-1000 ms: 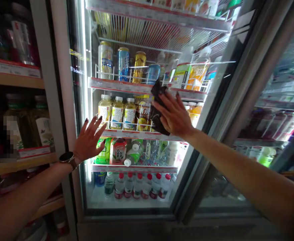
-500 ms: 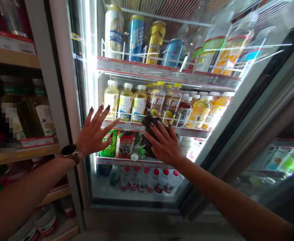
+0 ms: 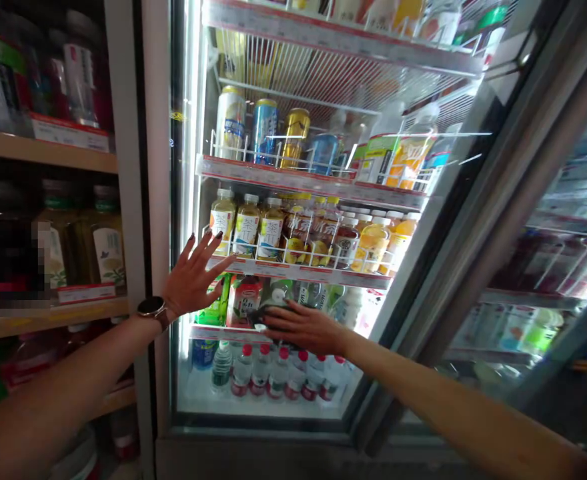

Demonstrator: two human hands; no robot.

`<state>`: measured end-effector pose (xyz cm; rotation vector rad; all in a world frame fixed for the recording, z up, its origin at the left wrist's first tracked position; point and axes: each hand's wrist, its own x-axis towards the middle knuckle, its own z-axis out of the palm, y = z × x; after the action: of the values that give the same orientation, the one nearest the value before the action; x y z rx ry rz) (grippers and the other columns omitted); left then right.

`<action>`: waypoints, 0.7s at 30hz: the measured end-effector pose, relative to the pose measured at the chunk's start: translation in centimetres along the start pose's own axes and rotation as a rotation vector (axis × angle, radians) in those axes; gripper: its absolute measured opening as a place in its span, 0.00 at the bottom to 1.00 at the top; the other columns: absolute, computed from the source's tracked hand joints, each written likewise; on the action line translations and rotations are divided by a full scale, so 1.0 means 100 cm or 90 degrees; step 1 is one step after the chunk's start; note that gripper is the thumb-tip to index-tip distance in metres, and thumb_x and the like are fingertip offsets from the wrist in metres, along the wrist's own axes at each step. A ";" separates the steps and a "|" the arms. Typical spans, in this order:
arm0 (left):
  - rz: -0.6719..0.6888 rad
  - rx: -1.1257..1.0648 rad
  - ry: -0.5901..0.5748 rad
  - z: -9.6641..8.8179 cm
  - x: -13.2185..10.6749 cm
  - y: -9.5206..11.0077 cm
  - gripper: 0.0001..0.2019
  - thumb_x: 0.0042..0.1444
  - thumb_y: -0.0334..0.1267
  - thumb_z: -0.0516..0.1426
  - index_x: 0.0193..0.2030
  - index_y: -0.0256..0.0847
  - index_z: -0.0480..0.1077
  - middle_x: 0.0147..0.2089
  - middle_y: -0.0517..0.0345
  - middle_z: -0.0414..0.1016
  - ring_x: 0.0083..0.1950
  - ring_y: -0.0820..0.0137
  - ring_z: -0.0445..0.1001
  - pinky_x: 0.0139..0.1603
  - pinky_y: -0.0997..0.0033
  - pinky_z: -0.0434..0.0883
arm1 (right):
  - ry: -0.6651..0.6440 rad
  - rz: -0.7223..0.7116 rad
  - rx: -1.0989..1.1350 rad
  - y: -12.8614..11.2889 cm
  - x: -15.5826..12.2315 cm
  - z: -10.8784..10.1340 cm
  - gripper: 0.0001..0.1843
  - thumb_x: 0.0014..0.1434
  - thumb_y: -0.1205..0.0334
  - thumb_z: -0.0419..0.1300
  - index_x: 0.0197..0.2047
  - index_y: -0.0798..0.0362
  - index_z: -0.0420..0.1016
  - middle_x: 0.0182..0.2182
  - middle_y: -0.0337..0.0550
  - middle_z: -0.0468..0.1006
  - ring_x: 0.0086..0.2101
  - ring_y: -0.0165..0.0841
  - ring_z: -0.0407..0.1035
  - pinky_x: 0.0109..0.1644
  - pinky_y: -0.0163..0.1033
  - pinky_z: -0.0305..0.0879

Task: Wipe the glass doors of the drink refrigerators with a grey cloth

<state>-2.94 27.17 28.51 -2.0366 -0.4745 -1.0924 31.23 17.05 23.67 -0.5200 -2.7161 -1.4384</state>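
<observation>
My left hand (image 3: 191, 283), wearing a watch (image 3: 152, 307), is spread wide at the left of the glass door of a lit drinks fridge. Its fingers are in front of the yellow tea bottles (image 3: 246, 227) on the middle shelf; nothing is in it. Lower down, my right hand (image 3: 306, 328) lies over a dark cloth (image 3: 259, 316) and presses it toward the glass, fingers stretched to the left. Most of the cloth is hidden beneath the palm. Behind it stand a red-labelled bottle (image 3: 243, 297) and several clear and green ones.
Cans (image 3: 264, 130) and juice bottles line the shelf above. Red-capped water bottles (image 3: 278, 377) stand at the fridge bottom. A thick door frame (image 3: 438, 267) slants along the right. On the left, an open shelf (image 3: 48, 150) carries more bottles.
My right hand has moved down and left with the dark cloth, from the middle shelf's front to the shelf below. The left hand stays spread. The view has shifted, showing more upper shelves.
</observation>
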 end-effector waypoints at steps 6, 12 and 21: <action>0.004 -0.021 0.011 0.001 0.000 0.001 0.44 0.59 0.37 0.62 0.79 0.58 0.48 0.84 0.53 0.33 0.82 0.47 0.43 0.80 0.37 0.50 | 0.125 0.316 -0.030 0.119 0.053 -0.079 0.44 0.65 0.67 0.57 0.79 0.35 0.47 0.78 0.37 0.52 0.77 0.46 0.43 0.79 0.70 0.40; 0.022 0.001 0.014 0.003 0.001 0.001 0.42 0.61 0.39 0.61 0.79 0.54 0.48 0.84 0.54 0.27 0.83 0.47 0.39 0.81 0.37 0.48 | 0.215 0.450 -0.074 0.122 0.075 -0.071 0.43 0.69 0.62 0.51 0.80 0.33 0.36 0.79 0.37 0.47 0.77 0.52 0.43 0.75 0.77 0.42; -0.024 -0.008 -0.039 0.006 -0.006 -0.001 0.42 0.65 0.33 0.55 0.80 0.58 0.40 0.84 0.57 0.38 0.83 0.52 0.39 0.81 0.35 0.47 | 0.094 0.289 -0.069 0.015 0.070 -0.006 0.41 0.67 0.60 0.57 0.79 0.43 0.50 0.75 0.45 0.61 0.75 0.44 0.50 0.79 0.60 0.45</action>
<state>-2.98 27.66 27.88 -2.0841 -0.5414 -1.0600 25.02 19.27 26.49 -0.9215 -2.2227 -1.4315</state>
